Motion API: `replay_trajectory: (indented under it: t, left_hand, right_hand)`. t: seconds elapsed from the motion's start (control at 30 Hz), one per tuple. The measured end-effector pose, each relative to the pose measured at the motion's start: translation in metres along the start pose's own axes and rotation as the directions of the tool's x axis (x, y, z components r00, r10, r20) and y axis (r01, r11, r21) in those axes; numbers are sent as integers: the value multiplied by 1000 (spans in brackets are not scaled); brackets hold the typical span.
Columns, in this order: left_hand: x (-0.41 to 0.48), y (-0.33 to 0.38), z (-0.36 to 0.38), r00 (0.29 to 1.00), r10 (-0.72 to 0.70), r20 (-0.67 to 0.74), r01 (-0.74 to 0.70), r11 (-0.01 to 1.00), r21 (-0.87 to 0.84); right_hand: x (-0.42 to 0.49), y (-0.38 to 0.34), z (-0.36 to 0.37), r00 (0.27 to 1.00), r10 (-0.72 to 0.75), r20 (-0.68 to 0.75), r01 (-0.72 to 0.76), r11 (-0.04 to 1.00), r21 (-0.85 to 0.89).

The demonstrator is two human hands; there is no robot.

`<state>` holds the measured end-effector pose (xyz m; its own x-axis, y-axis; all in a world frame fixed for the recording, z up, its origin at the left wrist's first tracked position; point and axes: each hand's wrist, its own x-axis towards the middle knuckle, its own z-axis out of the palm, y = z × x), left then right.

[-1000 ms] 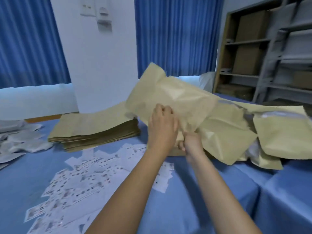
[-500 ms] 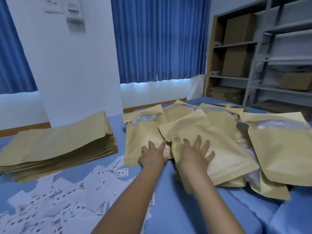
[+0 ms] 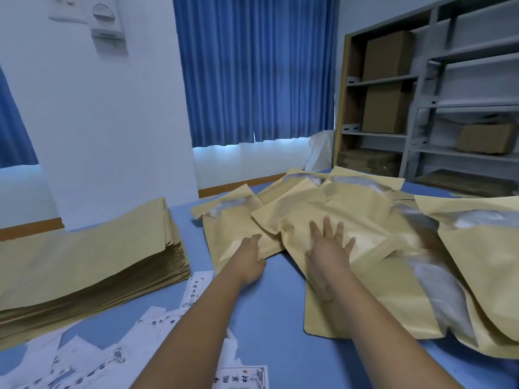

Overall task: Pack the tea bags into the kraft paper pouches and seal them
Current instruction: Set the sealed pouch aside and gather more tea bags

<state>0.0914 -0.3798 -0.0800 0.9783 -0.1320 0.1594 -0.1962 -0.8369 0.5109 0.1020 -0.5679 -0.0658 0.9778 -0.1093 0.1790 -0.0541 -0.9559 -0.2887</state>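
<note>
Left grip (image 3: 248, 259) has moved off leftward, closure unclear; right grip (image 3: 327, 248) flat on pouch (image 3: 393, 290), fingers (image 3: 326, 224) spread

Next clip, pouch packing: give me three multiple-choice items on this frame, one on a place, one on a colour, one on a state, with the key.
1. Where does the neat stack of flat kraft pouches lie?
A. to the person's right
B. dead ahead
C. to the person's left

2. What colour is the table cover?
A. blue
B. white
C. green

3. How is the right hand?
A. curled in a fist
B. flat, fingers spread, on a kraft pouch
C. lifted clear of everything

Key: C, the stack sits at the left edge of view; A, the bare cloth between the arms is blue; B, its palm lies on the pouch.
</note>
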Motion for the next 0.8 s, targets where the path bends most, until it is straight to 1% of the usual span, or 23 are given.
replay_trajectory:
  t: [0.07, 0.13, 0.2, 0.23, 0.3, 0.33, 0.37, 0.43, 0.47, 0.5, 0.53, 0.57, 0.6, 0.63, 0.7, 0.77, 0.8]
  left_hand:
    - [-8, 0, -7, 997, 64, -33, -63, 998, 32]
    - [-19, 4, -15, 992, 122, -44, -119, 991, 63]
    - [-35, 11, -25, 984, 168, -59, -162, 983, 85]
    - [-45, 15, -32, 977, 199, -78, -189, 974, 126]
    - [-69, 18, -49, 937, 297, -187, -229, 921, 314]
    - [-80, 14, -59, 902, 334, -274, -208, 891, 404]
    - [-91, 7, -70, 862, 344, -373, -152, 877, 455]
    - [-110, -20, -94, 792, 272, -547, 28, 879, 477]
    - [-119, -38, -106, 804, 186, -565, 140, 863, 485]
    - [-127, -58, -116, 850, 60, -523, 250, 828, 502]
    - [-132, -78, -123, 897, -88, -433, 324, 798, 509]
    - [-138, -94, -129, 918, -211, -335, 362, 789, 496]
    - [-142, -105, -134, 923, -294, -248, 381, 787, 486]
    - [-146, -112, -136, 926, -315, -206, 377, 782, 497]
    - [-150, -120, -138, 939, -264, -220, 342, 769, 540]
    - [-155, -123, -138, 931, -171, -324, 321, 806, 498]
    - [-158, -124, -139, 908, -135, -396, 318, 837, 446]
  right_hand:
    - [0, -11, 6, 995, 15, -101, -18, 1000, -26]
    - [-12, -31, 12, 985, -39, -170, 36, 999, -17]
    - [-35, -57, 19, 977, -122, -172, 133, 990, 50]
    - [-48, -70, 22, 974, -154, -165, 172, 980, 102]
    - [-76, -96, 29, 966, -208, -153, 238, 946, 220]
    - [-90, -108, 32, 965, -227, -131, 257, 920, 296]
    - [-104, -120, 33, 967, -236, -93, 253, 887, 387]
    - [-127, -145, 36, 969, -244, 38, 184, 816, 548]
    - [-137, -158, 38, 962, -252, 100, 144, 787, 600]
    - [-146, -169, 43, 951, -267, 157, 111, 767, 632]
    - [-155, -180, 47, 930, -298, 213, 95, 758, 645]
    - [-162, -188, 52, 909, -333, 250, 103, 761, 641]
    - [-168, -194, 57, 888, -368, 275, 131, 776, 617]
    - [-172, -198, 61, 877, -392, 276, 175, 798, 577]
    - [-176, -200, 67, 883, -408, 232, 270, 846, 459]
    - [-179, -198, 71, 894, -411, 176, 318, 861, 397]
    - [-179, -198, 71, 897, -415, 155, 335, 864, 375]
